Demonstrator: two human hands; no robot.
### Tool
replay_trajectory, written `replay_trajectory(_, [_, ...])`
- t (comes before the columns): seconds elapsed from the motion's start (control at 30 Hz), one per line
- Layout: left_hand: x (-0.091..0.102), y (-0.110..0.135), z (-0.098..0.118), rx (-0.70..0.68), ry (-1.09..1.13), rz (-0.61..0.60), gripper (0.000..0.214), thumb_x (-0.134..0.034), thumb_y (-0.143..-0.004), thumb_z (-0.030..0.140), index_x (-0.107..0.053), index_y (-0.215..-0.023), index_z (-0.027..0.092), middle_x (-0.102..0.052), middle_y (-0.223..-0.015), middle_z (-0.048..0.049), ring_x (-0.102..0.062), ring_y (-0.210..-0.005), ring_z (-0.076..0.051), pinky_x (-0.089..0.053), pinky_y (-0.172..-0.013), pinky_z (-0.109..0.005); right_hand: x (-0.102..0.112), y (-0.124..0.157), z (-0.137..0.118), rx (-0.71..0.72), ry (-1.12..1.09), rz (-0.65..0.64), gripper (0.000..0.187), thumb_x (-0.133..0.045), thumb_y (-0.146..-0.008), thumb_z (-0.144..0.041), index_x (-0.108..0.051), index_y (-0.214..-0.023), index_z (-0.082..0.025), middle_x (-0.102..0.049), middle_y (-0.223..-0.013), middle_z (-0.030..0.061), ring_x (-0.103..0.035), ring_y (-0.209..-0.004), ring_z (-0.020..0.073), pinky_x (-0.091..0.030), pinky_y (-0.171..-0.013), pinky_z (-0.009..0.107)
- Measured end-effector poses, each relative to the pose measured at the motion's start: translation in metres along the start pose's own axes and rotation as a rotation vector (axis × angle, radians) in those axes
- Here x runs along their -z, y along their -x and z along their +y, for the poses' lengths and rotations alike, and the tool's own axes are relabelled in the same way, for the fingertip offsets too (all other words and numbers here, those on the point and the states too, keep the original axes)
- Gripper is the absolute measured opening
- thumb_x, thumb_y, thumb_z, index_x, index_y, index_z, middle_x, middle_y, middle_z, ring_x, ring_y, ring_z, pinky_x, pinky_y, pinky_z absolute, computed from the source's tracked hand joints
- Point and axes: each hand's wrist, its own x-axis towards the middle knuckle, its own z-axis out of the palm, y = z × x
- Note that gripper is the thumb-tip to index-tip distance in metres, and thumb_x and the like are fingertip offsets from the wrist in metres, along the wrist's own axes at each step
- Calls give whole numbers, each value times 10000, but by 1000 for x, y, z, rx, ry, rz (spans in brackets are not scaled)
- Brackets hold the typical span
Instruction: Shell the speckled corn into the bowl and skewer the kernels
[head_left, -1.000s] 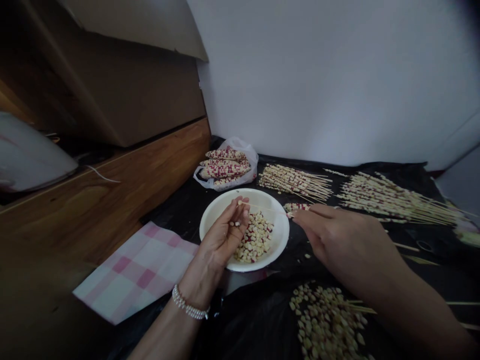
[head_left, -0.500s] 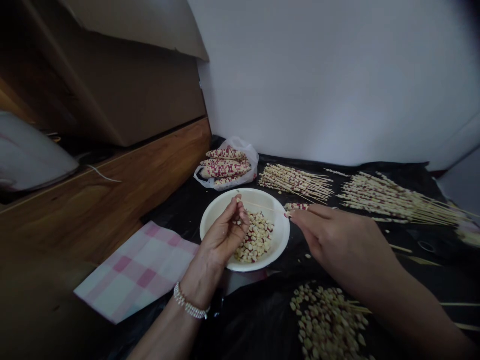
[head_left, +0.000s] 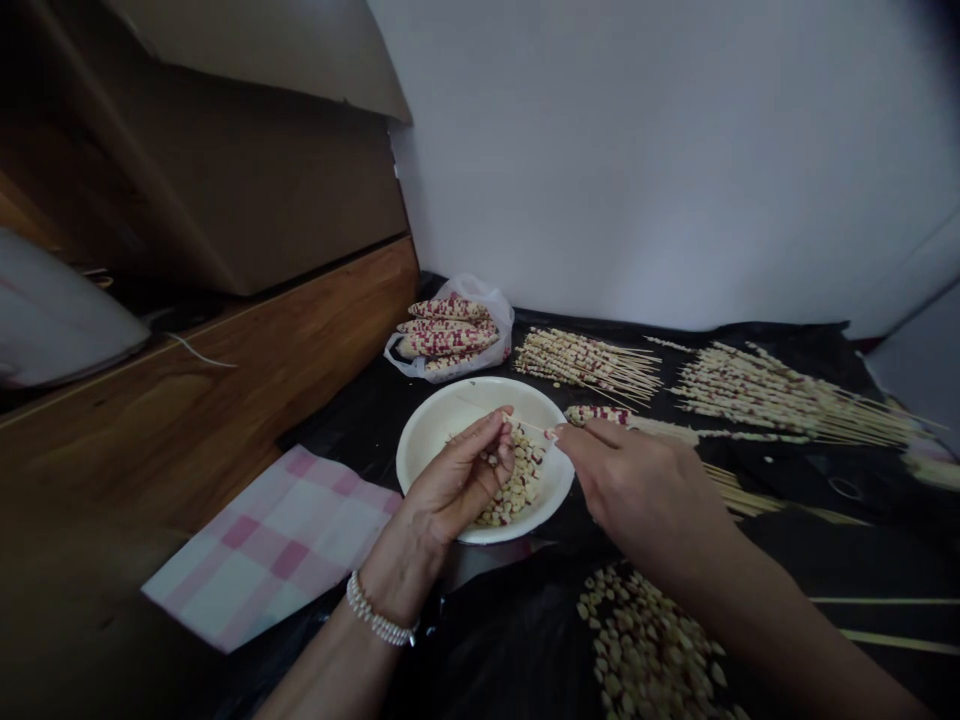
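Over the white bowl [head_left: 414, 445], my left hand [head_left: 466, 475] is closed, thumb and fingertips pinching a pale corn kernel [head_left: 508, 419] on the skewer's line. My right hand [head_left: 645, 480] is closed around a thin wooden skewer [head_left: 534, 428]; a few kernels show on it by the fingertips. The skewer spans the short gap between both hands, and its far end is partly hidden by the left fingers. Loose cream and dark red corn kernels [head_left: 521, 492] lie in the bowl, partly covered by my left hand.
Behind the bowl sit corn cobs [head_left: 446, 340] in a plastic bag. Threaded skewers [head_left: 581, 358] and a larger pile [head_left: 757, 390] lie to the right. More kernels [head_left: 649, 640] are heaped on black plastic near me. A checkered cloth [head_left: 277, 545] lies left, beside a wooden board [head_left: 330, 330].
My right hand has moved left, closer to my left hand, and less bare skewer shows between them. My left fingertips have shifted right and slightly down along the skewer.
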Motion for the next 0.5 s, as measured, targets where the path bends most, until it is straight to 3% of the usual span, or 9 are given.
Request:
replay_trajectory(0.2, [1,2,-5,32,-195,-119,153,-611,-803,10,-704,-914,58,-673,-762,-67,-633,-624,-80,-534,-599,-143,-3,-1,-5,8,-29,20,157,-508,-833,-85,-624,-794,-185,-594,-686,4,-528,-543,128,-271,-507,260])
replay_trajectory(0.4, [1,5,-7,48,-244,-206,265,-652,-759,-12,-694,-1000,89,-700,-858,-75,-661,-680,-85,-537,-657,-141,-8,-1,-3,4,-49,46,177,-490,-855,-94,-641,-827,-181,-606,-691,4,-537,-549,124,-280,-507,254])
replay_trajectory(0.5, [0,4,-5,25,-193,-120,349,-587,-760,-61,-664,-1065,91,-698,-930,-108,-688,-767,-120,-553,-694,-161,-7,-1,0,-21,-38,32,192,-483,-867,-97,-658,-852,-176,-645,-739,20,-552,-571,120,-285,-507,253])
